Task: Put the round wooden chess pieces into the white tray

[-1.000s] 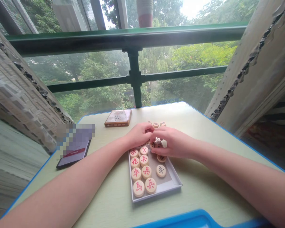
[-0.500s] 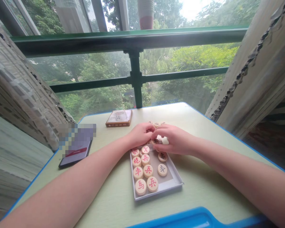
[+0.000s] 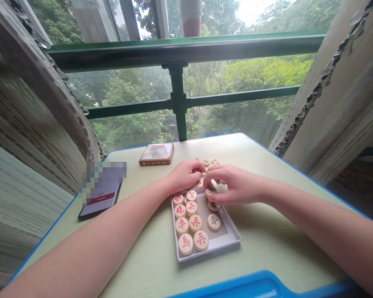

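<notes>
A shallow grey tray [image 3: 231, 242] holds Chinese chess pieces: red-marked ones, such as a piece [image 3: 201, 240] at the near end, stand in two columns on the left. On its right side lies a black-marked piece [image 3: 214, 222]. My right hand [image 3: 226, 182] grips another black-marked chess piece [image 3: 210, 191] between thumb and fingers, over the tray's far right part. My left hand [image 3: 186, 174] is curled at the tray's far left corner, among loose pieces; what its fingers hold, if anything, is hidden. More chess pieces [image 3: 205, 162] lie on the table beyond both hands.
A flat brown-edged box [image 3: 157, 154] sits at the back left of the pale green table [image 3: 136, 256]. A phone [image 3: 101, 198] lies at the left edge. Something blue [image 3: 251, 285] is at the front. Curtains [image 3: 323, 103] hang on both sides, with a green railing [image 3: 180, 99] behind.
My right hand has moved slightly right and nearer, bringing a black-marked chess piece from the tray's far edge to over its right part. My left hand has hardly moved.
</notes>
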